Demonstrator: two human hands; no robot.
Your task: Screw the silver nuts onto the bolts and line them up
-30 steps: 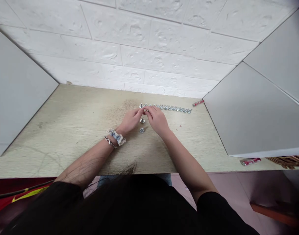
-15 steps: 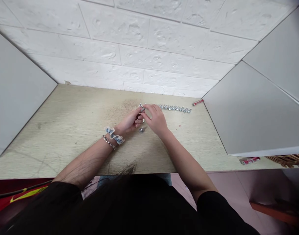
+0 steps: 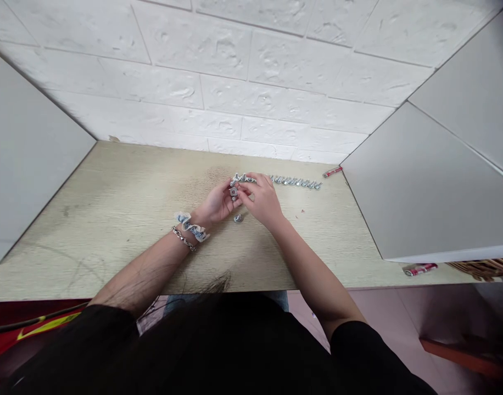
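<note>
A small silvery metal piece with a round hole (image 3: 234, 192) sits at the fingertips of both hands. My left hand (image 3: 218, 204) holds it from the left, palm turned partly up and fingers curled. From the right, my right hand (image 3: 263, 201) pinches at its edge with thumb and fingers. Just behind the fingers runs a row of small silvery metal fittings (image 3: 297, 181), each with an upright stem; part of the row is hidden by my right hand. One more such metal fitting (image 3: 238, 218) stands alone on the table, below the hands.
The pale wooden table (image 3: 128, 219) meets a white brick-patterned wall (image 3: 218, 115) at the back. Grey panels stand at the left (image 3: 33, 159) and right (image 3: 432, 186). One red battery-like cylinder (image 3: 333, 172) lies by the right panel, another red cylinder (image 3: 421, 270) near the front edge.
My left hand has opened somewhat, and the holed metal piece now shows between the fingers. My right fingers have shifted slightly, baring more of the row's left end.
</note>
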